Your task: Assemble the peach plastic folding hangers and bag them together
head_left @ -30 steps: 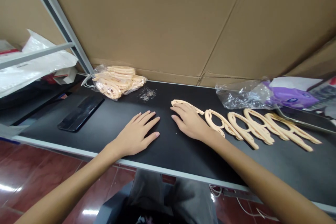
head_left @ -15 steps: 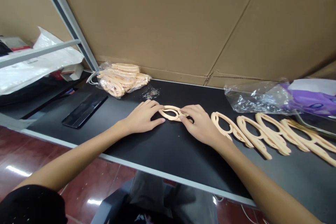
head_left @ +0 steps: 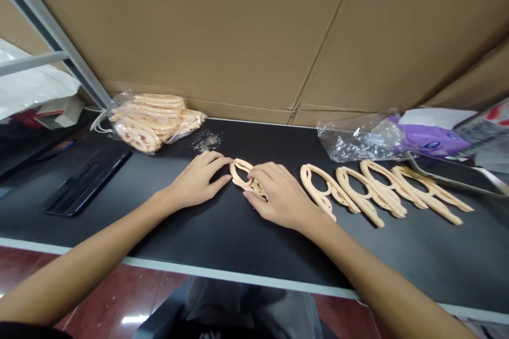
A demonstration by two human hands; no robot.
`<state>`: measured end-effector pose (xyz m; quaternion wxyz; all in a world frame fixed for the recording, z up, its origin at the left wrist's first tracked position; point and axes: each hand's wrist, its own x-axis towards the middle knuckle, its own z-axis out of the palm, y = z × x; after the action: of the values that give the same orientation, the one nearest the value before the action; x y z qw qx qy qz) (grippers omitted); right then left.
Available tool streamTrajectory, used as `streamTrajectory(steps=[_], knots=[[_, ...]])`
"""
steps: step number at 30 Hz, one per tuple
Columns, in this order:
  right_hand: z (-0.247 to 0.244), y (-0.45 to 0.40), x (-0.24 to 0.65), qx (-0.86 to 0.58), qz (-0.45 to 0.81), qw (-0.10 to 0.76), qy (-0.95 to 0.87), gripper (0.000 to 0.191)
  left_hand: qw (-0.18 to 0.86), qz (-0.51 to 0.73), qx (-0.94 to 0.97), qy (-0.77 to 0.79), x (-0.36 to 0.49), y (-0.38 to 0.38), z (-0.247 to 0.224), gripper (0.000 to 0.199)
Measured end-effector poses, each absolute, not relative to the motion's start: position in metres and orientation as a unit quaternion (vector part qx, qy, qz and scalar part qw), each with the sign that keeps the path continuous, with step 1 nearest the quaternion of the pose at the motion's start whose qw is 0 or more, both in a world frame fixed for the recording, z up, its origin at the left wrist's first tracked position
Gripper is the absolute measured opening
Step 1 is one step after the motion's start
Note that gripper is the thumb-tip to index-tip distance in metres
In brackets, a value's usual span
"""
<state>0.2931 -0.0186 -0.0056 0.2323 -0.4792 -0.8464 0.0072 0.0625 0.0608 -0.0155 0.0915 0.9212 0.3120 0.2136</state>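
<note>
A beige folding hanger [head_left: 240, 172] with an oval loop lies at a slant on the black desk, between my two hands. My left hand [head_left: 199, 177] has its index fingertip and thumb at the loop's left end, holding it lightly. From the right, my right hand [head_left: 278, 193] grips the hanger's lower part with thumb and fingers, hiding some of it. Several similar beige hangers [head_left: 318, 180] lie in a slanted row to the right of my right hand.
A clear bag of beige hangers [head_left: 153, 119] lies at the back left, beside scattered pale crumbs [head_left: 207, 141]. A dark phone-like slab [head_left: 87, 183] is at left. At the back right are a clear plastic bag [head_left: 350, 140] and a purple packet [head_left: 431, 139]. A cardboard wall [head_left: 222, 37] borders the desk.
The hanger has turned from nearly level to slanting down to the right. My right hand has shifted lower along it. The camera view has swung to the right.
</note>
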Motion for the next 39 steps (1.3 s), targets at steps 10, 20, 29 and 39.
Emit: streamTrajectory(steps=[10,20,29,39], knots=[[-0.011,-0.008,0.309,-0.588,-0.107,0.177,-0.782,0.024,0.085,0.198,0.921,0.323,0.062,0.059,-0.014,0.037],[-0.014,0.012,0.359,-0.704,-0.102,0.217,-0.669,0.035,0.081,0.199,0.924,0.315,0.061,0.06,-0.014,0.035],[-0.005,-0.001,0.387,-0.692,-0.069,0.222,-0.683,0.034,0.081,0.18,0.926,0.323,0.056,0.051,-0.016,0.04],[-0.006,-0.089,0.542,-0.768,-0.099,0.257,-0.578,0.032,0.117,0.191,0.928,0.296,0.098,0.046,-0.005,0.045]])
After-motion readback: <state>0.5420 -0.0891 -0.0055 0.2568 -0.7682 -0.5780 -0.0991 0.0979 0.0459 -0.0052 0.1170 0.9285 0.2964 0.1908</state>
